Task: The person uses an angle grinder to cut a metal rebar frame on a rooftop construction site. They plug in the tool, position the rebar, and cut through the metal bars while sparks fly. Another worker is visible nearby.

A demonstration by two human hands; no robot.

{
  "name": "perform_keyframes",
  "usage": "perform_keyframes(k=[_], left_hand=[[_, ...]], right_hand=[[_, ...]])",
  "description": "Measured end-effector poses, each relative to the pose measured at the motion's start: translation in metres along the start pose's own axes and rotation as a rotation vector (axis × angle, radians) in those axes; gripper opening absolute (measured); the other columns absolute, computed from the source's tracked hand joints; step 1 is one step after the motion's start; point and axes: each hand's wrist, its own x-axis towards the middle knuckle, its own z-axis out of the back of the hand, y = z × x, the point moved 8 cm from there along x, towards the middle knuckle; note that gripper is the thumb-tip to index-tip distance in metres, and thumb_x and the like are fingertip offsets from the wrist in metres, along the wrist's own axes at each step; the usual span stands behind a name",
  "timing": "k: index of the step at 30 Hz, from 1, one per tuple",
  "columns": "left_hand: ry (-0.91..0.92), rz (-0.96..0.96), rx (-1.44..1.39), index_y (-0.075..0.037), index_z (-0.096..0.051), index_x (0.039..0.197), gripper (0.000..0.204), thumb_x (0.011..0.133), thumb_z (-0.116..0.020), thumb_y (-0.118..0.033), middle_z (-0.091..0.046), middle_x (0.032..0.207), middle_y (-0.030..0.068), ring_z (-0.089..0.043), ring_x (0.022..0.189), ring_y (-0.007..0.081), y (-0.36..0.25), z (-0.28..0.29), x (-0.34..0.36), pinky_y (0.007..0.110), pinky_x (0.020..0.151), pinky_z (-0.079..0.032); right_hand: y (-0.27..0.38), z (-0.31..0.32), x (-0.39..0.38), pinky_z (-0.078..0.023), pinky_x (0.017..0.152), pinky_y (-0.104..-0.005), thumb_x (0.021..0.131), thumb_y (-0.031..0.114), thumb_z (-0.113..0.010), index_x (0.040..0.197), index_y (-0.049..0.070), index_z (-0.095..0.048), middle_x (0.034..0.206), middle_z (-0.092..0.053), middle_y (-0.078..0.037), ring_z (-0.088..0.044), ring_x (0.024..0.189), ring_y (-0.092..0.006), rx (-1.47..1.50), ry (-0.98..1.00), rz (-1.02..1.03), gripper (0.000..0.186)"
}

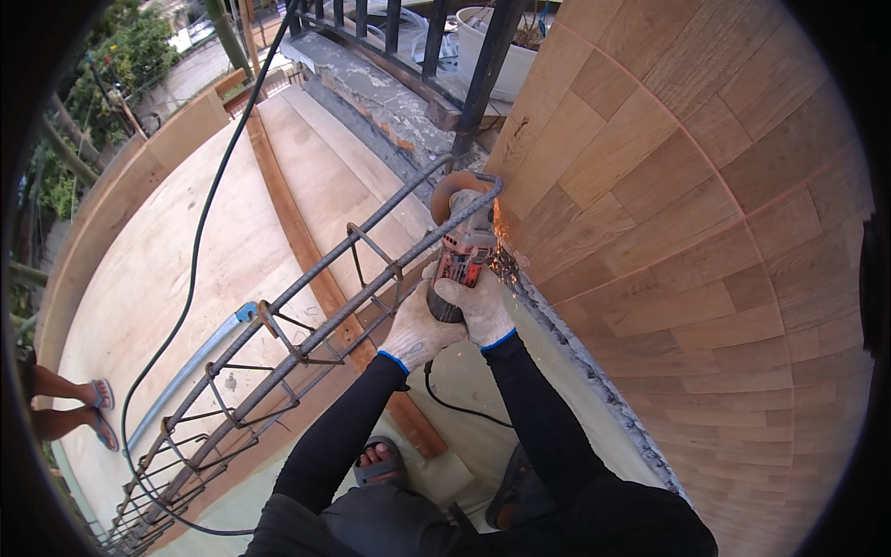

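Note:
Both my hands, in white work gloves with blue cuffs, are wrapped round a red and black angle grinder (461, 255). My left hand (418, 327) grips it from the left, and my right hand (480, 308) closes on its body from the right. The grinder's round brown guard or disc (455, 197) is at the end of a rebar cage (325, 330), by its bent steel bars. Orange sparks (502, 237) spray down along the grinder's right side. Exactly where the disc meets the bar is hidden.
The rebar cage runs to the lower left over plywood sheets (167, 269). Beside it lie a blue-grey pipe (190, 395) and a black cable (197, 241). Wood-look tiles (687, 213) rise at right. A black railing (436, 42) and white pot (501, 51) stand ahead. Another person's feet (97, 408) show left.

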Motion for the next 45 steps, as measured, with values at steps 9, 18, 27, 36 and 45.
perform_keyframes(k=[9,18,27,36,45], left_hand=[[-0.034,-0.004,0.031,0.002,-0.056,0.149,0.094,0.07,-0.092,-0.033,-0.077,0.123,0.0249,-0.078,0.114,0.0359,-0.008,0.007,-0.002,0.044,0.101,-0.062],[-0.059,-0.047,-0.004,0.004,-0.059,0.141,0.084,0.072,-0.092,-0.03,-0.079,0.116,0.0217,-0.079,0.106,0.032,-0.016,0.012,-0.006,0.043,0.096,-0.064],[-0.066,-0.03,0.006,0.004,-0.059,0.14,0.086,0.071,-0.093,-0.034,-0.078,0.117,0.0239,-0.079,0.109,0.0347,-0.013,0.01,-0.005,0.044,0.097,-0.064],[-0.046,-0.013,-0.026,0.004,-0.059,0.14,0.085,0.072,-0.093,-0.033,-0.078,0.117,0.0221,-0.079,0.107,0.0321,-0.018,0.011,-0.006,0.042,0.096,-0.064],[-0.024,0.018,-0.007,0.004,-0.057,0.146,0.09,0.072,-0.093,-0.033,-0.078,0.121,0.0219,-0.079,0.107,0.032,-0.011,0.005,-0.005,0.042,0.096,-0.064]], right_hand=[[0.002,-0.005,0.002,-0.055,0.105,-0.0366,0.085,0.036,-0.099,0.146,0.004,-0.061,0.13,-0.07,-0.005,-0.067,0.119,-0.0171,0.009,-0.002,0.011,0.079],[0.003,-0.006,0.002,-0.054,0.107,-0.0367,0.084,0.039,-0.1,0.149,0.004,-0.06,0.132,-0.069,-0.005,-0.066,0.121,-0.0172,-0.016,-0.006,0.004,0.085],[0.008,-0.007,0.002,-0.055,0.106,-0.0367,0.083,0.038,-0.1,0.148,0.004,-0.06,0.132,-0.068,-0.005,-0.066,0.121,-0.0174,-0.053,-0.007,0.0,0.083],[0.005,-0.006,0.003,-0.055,0.106,-0.0371,0.084,0.037,-0.098,0.149,0.004,-0.06,0.131,-0.068,-0.006,-0.066,0.122,-0.0178,-0.05,0.024,-0.058,0.082],[0.009,-0.006,-0.002,-0.058,0.101,-0.0356,0.092,0.024,-0.089,0.14,0.005,-0.065,0.123,-0.074,-0.005,-0.071,0.113,-0.0173,-0.013,-0.022,0.005,0.057]])
